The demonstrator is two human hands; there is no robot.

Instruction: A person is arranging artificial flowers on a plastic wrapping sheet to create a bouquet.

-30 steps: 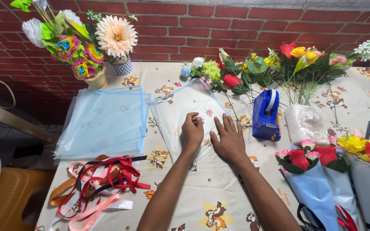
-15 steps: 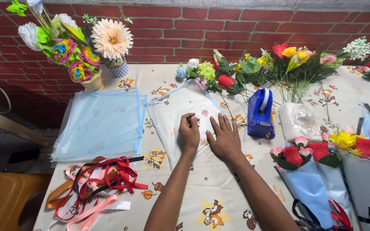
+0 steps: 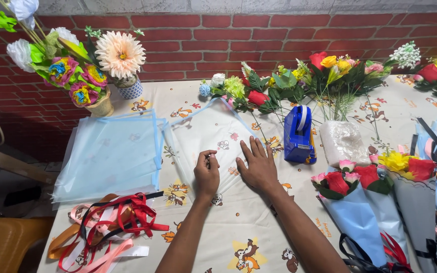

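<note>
Centre of frame: clear wrapping sheet (image 3: 206, 139) spread on the printed tablecloth (image 3: 259, 237), one corner pointing toward the upper middle.

Left hand (image 3: 207, 174) on the lower edge of the sheet, fingers curled shut, seemingly pinching the film; exact grip hard to make out. Right hand (image 3: 259, 167) just beside it, flat, fingers spread open and pressing down on the sheet's lower right part. Hands near each other, not touching.

Left of centre: stack of pale blue sheets (image 3: 110, 154), just beside the clear one. Lower left: tangle of red, black and pink ribbons (image 3: 104, 227) near the table edge.

Upper left: vase of paper flowers (image 3: 72, 76), with a big peach daisy in a patterned cup (image 3: 122, 58) next to it, both against the brick wall (image 3: 228, 35).

Right of the hands: blue tape dispenser (image 3: 299, 135), upright, near the right hand but apart. Roll of clear film (image 3: 344, 142) just right of it. Upper middle to upper right: loose flowers (image 3: 299, 81) lying along the wall. Lower right: wrapped bouquets (image 3: 380, 197) in blue paper, red and yellow roses showing, black ribbons (image 3: 360, 253) below.
</note>
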